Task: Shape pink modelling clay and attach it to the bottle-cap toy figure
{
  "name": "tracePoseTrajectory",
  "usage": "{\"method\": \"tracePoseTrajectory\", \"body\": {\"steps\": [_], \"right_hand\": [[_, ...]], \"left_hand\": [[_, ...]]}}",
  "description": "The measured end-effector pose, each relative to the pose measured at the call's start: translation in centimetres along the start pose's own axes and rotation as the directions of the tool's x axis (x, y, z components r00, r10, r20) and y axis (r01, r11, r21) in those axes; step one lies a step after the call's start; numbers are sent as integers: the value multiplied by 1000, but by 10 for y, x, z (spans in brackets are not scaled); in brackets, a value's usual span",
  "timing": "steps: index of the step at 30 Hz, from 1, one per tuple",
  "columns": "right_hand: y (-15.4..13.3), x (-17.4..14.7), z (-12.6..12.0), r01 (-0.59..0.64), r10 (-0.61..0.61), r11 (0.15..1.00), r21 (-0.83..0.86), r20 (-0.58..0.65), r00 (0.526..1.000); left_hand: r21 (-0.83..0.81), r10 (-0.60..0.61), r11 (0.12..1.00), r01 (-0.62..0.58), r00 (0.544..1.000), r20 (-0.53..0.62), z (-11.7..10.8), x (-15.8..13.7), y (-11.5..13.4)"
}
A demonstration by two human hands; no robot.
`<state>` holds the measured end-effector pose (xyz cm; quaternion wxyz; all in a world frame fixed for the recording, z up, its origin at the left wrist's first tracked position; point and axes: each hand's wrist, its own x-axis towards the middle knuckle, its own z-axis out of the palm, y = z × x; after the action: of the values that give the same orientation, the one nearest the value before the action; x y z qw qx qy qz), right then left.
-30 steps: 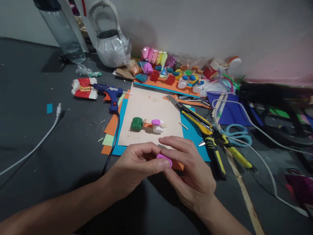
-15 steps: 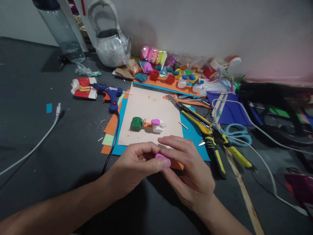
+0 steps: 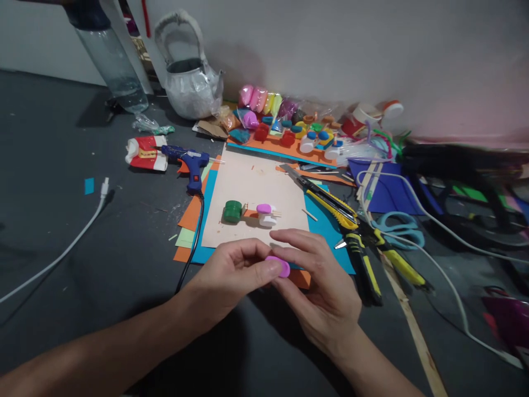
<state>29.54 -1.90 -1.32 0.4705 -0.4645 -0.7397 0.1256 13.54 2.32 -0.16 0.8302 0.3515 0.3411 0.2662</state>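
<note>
A small flattened piece of pink modelling clay is pinched between the thumb and fingers of my left hand. My right hand meets it from the other side, its thumb and fingertips around the clay's right end. Just beyond my hands, a small model lies on a cream sheet. It has a green round part, an orange middle, and a white end topped by a pink oval, with thin sticks poking out to the right.
A blue glue gun lies left of the sheet, its cord running toward me. On the right are a yellow utility knife, pliers and blue scissors. Behind stand a kettle, bagged clay and clay models on an orange board.
The camera view has shifted slightly. My left thumb has moved a little over the pink clay, which has turned slightly between my fingers. The model on the sheet stays in place.
</note>
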Motion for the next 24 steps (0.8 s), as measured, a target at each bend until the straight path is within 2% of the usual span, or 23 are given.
{"method": "tracePoseTrajectory", "body": {"steps": [11,20,24], "right_hand": [[2,-1,-1,22,-22,999,-23,22,1000],[0,1,-1,-3,2,999,-36,-20,1000],[0,1,-2,-3,2,1000,-31,-26,1000]], "left_hand": [[26,18,1000,-18,1000,-23,1,0,2],[80,86,993,-84,996,-26,-1,2,2],[54,72,996,-71,997,-6,-2,1,1]]}}
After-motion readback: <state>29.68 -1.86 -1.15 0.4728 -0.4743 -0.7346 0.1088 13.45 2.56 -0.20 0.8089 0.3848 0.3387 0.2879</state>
